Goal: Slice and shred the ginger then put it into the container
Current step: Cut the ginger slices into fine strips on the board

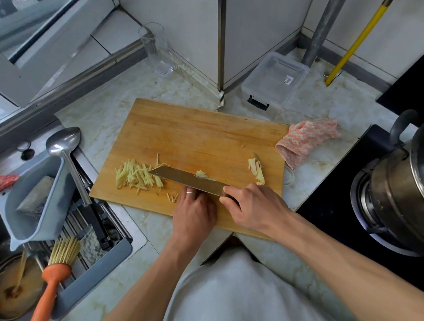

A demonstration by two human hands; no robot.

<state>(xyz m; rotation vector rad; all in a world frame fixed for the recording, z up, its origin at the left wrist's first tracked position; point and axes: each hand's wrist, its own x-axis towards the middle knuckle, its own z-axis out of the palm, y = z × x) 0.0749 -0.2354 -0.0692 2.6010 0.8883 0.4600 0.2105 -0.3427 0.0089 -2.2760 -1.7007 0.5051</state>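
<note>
The right hand [252, 206] gripped the cleaver [189, 178] by its handle, fingers wrapped tight, blade laid across the wooden cutting board [196, 132] at mid-frame. The left hand [193, 211] sat just beside the blade, knuckles up, fingers curled under; what they pinned, if anything, I couldn't tell. A pile of ginger shreds [137, 177] lay left of the blade tip, and ginger trimmings [256, 170] to its right. Shredding looked nearly done. Next, I'd say, came gathering the shreds and carrying them to the clear plastic container [275, 79], upper right of the board.
</note>
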